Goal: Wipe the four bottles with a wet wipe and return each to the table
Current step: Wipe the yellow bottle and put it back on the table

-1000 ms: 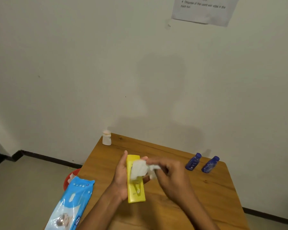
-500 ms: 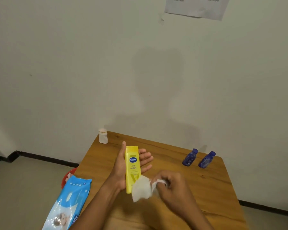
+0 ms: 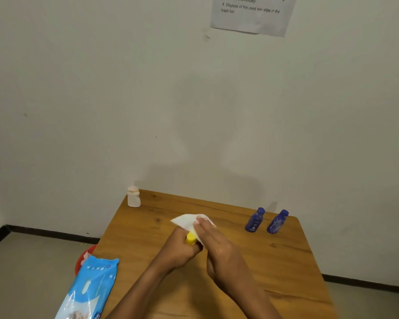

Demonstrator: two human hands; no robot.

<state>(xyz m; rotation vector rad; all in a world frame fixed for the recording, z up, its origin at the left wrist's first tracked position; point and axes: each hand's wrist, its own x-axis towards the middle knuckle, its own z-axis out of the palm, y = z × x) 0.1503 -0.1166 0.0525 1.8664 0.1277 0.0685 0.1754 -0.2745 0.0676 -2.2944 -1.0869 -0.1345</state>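
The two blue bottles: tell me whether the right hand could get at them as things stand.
Probably yes. The blue bottles stand apart on bare table, with nothing between them and the right hand. That hand presses the wipe on the yellow bottle, so it must leave that first.

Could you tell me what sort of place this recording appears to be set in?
Probably a plain room set up for a task recording: a small wooden table against a bare white wall, with a printed instruction sheet taped above.
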